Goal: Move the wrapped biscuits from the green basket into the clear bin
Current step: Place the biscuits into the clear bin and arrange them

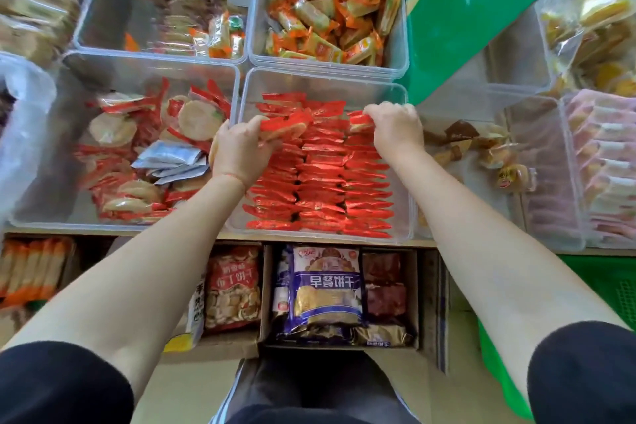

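Shelf-top clear bin (401,162): both hands' fingers (254,124) grip wrapped biscuits (320,182).

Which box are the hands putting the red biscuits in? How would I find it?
Find the clear bins on the shelf. It is the front bin under both hands, the left hand and right hand. Only it holds neat rows of red biscuits; the next bin's lie jumbled.

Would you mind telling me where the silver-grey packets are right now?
In the head view, the silver-grey packets lie left of centre in the left clear bin, atop red-wrapped round biscuits, just left of the left hand.
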`<state>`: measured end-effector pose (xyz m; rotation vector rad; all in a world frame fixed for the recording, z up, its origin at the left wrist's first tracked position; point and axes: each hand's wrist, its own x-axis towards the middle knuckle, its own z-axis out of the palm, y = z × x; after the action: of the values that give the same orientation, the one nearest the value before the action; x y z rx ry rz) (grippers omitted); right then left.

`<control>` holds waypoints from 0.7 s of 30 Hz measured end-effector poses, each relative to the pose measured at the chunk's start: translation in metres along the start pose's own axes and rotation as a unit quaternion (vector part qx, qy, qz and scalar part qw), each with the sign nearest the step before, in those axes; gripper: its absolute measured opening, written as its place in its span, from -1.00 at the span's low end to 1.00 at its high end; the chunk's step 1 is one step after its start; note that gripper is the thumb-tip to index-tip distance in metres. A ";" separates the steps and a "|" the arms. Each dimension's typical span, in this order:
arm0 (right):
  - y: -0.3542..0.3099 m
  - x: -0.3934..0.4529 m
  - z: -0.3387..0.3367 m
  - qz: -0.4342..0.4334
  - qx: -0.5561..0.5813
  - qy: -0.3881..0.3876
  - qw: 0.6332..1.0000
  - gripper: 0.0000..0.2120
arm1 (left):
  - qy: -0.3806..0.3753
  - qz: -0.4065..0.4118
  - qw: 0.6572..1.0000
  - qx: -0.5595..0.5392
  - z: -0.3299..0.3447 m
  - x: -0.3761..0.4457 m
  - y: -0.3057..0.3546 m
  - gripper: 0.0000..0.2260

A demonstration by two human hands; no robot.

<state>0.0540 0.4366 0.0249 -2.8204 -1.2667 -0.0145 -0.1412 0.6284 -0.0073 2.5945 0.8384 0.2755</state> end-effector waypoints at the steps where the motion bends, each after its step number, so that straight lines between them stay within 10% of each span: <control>1: 0.000 0.001 0.004 -0.007 -0.002 -0.010 1.000 -0.69 | 0.000 -0.003 1.000 0.003 0.000 0.000 0.001 -0.70; 18: -0.023 0.014 0.009 0.048 -0.035 -0.144 0.988 -0.73 | 0.023 0.018 0.999 0.043 -0.001 -0.004 0.008 -0.75; 21: -0.049 0.028 -0.010 0.006 -0.030 -0.076 0.997 -0.73 | 0.022 0.019 0.999 0.034 -0.001 -0.004 0.007 -0.77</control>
<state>0.0361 0.4899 0.0382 -2.9295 -1.2978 0.1693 -0.1409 0.6211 -0.0035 2.6797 0.8281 0.3210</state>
